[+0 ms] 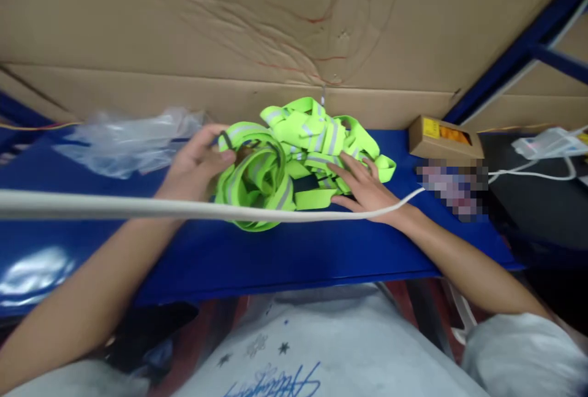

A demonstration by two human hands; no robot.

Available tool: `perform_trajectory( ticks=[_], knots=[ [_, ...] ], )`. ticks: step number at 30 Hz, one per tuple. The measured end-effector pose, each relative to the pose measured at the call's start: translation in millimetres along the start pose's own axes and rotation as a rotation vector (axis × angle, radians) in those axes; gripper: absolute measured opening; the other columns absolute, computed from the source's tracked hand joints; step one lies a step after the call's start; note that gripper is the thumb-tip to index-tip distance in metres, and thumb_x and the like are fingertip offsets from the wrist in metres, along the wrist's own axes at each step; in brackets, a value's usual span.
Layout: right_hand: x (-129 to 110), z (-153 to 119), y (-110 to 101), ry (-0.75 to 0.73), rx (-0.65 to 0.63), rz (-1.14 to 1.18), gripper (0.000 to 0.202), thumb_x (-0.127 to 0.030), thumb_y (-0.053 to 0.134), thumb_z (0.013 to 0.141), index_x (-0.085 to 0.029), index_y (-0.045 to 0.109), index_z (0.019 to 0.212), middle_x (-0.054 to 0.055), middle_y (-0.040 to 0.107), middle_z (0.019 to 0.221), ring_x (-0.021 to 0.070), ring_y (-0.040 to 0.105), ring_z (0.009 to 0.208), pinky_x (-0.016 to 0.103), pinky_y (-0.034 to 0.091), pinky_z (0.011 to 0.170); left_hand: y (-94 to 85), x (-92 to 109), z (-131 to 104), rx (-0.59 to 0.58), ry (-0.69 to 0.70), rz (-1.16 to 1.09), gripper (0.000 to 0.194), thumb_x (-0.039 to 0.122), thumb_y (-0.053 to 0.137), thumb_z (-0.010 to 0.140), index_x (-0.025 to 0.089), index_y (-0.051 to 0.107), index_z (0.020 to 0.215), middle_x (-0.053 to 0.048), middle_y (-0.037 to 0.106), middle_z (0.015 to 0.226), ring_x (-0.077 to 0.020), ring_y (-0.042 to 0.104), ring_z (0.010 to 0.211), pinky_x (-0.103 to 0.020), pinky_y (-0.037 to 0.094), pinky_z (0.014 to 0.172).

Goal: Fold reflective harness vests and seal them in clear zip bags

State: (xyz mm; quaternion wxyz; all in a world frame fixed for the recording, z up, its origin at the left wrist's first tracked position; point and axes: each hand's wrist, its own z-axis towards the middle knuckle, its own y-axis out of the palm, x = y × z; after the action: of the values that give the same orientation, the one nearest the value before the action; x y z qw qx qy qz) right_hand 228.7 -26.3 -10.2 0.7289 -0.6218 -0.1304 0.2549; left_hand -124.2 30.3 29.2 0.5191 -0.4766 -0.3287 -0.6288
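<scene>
My left hand (199, 164) grips a coiled neon-green reflective strap (257, 182) at its left edge, thumb on top near a black piece. Silver-grey stripes run along the green webbing. Right behind and beside the coil lies a tangled pile of the same straps (321, 130). My right hand (362, 189) rests on the right front of this pile, palm down with its fingers spread. Between the hands, a dark piece (305, 183) shows among the straps; I cannot make out what it is.
A white cable (138, 207) crosses the view in front of both forearms. Clear plastic bags (133, 136) lie at the back left of the blue table (220, 268). At the right stand a small cardboard box (420, 143) and a blurred-out item (452, 189). Cardboard (160, 29) walls the back.
</scene>
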Motion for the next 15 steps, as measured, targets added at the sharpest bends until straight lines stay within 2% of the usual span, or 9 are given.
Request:
perform_trajectory(
  ticks=[3, 6, 8, 10, 12, 14, 15],
  knots=[
    [-0.9, 1.0, -1.5, 0.022, 0.022, 0.002, 0.075, -0.064, 0.041, 0.106, -0.018, 0.038, 0.164, 0.023, 0.030, 0.173, 0.0366, 0.028, 0.162, 0.061, 0.017, 0.130, -2.9, -5.0, 2.9, -0.018, 0.172, 0.209, 0.049, 0.060, 0.081, 0.084, 0.029, 0.070, 0.120, -0.005, 0.072, 0.111, -0.0268, 0.071, 0.099, -0.046, 0.059, 0.092],
    [-2.7, -0.3, -2.9, 0.074, 0.135, 0.037, 0.066, -0.060, 0.040, 0.108, -0.017, 0.048, 0.157, 0.021, 0.043, 0.166, 0.0365, 0.042, 0.154, 0.059, 0.024, 0.127, 3.0, 2.2, -1.7, -0.050, 0.314, 0.408, 0.048, 0.065, 0.079, 0.083, 0.028, 0.074, 0.113, -0.007, 0.069, 0.112, -0.0284, 0.066, 0.107, -0.050, 0.055, 0.099],
    [-5.4, 1.7, -6.3, 0.124, 0.268, 0.112, 0.059, -0.057, 0.039, 0.109, -0.017, 0.056, 0.149, 0.020, 0.053, 0.157, 0.0353, 0.050, 0.147, 0.057, 0.032, 0.123, 12.3, 10.7, -6.4, -0.076, 0.284, 0.381, 0.047, 0.066, 0.077, 0.085, 0.031, 0.074, 0.117, -0.006, 0.069, 0.110, -0.0263, 0.067, 0.101, -0.047, 0.057, 0.092],
    [-11.7, 9.1, -14.1, 0.104, 0.354, 0.258, 0.059, -0.059, 0.044, 0.107, -0.016, 0.057, 0.147, 0.020, 0.058, 0.152, 0.0331, 0.053, 0.144, 0.053, 0.038, 0.121, 24.8, 20.3, -8.8, -0.123, 0.204, 0.274, 0.047, 0.065, 0.075, 0.088, 0.035, 0.072, 0.124, -0.004, 0.071, 0.109, -0.0237, 0.070, 0.094, -0.041, 0.059, 0.083],
    [-22.1, 23.5, -26.3, -0.024, 0.311, 0.460, 0.072, -0.064, 0.056, 0.101, -0.016, 0.047, 0.155, 0.019, 0.052, 0.158, 0.0304, 0.051, 0.147, 0.049, 0.041, 0.121, 37.6, 29.9, -6.3, -0.165, 0.161, 0.181, 0.047, 0.066, 0.075, 0.088, 0.037, 0.071, 0.126, -0.003, 0.072, 0.108, -0.0215, 0.071, 0.087, -0.036, 0.059, 0.076],
    [-34.0, 45.5, -41.3, -0.189, 0.163, 0.649, 0.089, -0.063, 0.068, 0.095, -0.018, 0.032, 0.163, 0.016, 0.038, 0.170, 0.0276, 0.045, 0.152, 0.046, 0.042, 0.123, 47.3, 37.5, 0.1, -0.157, 0.177, 0.124, 0.048, 0.069, 0.072, 0.089, 0.036, 0.073, 0.124, -0.003, 0.071, 0.106, -0.0190, 0.070, 0.081, -0.032, 0.058, 0.071],
    [-39.2, 58.9, -49.2, -0.243, 0.103, 0.717, 0.092, -0.059, 0.073, 0.093, -0.019, 0.031, 0.164, 0.014, 0.040, 0.169, 0.0264, 0.047, 0.150, 0.044, 0.043, 0.122, 50.3, 40.0, 3.5, -0.137, 0.197, 0.115, 0.050, 0.071, 0.069, 0.090, 0.034, 0.073, 0.124, -0.003, 0.071, 0.106, -0.0184, 0.069, 0.080, -0.032, 0.058, 0.070]
  ],
)
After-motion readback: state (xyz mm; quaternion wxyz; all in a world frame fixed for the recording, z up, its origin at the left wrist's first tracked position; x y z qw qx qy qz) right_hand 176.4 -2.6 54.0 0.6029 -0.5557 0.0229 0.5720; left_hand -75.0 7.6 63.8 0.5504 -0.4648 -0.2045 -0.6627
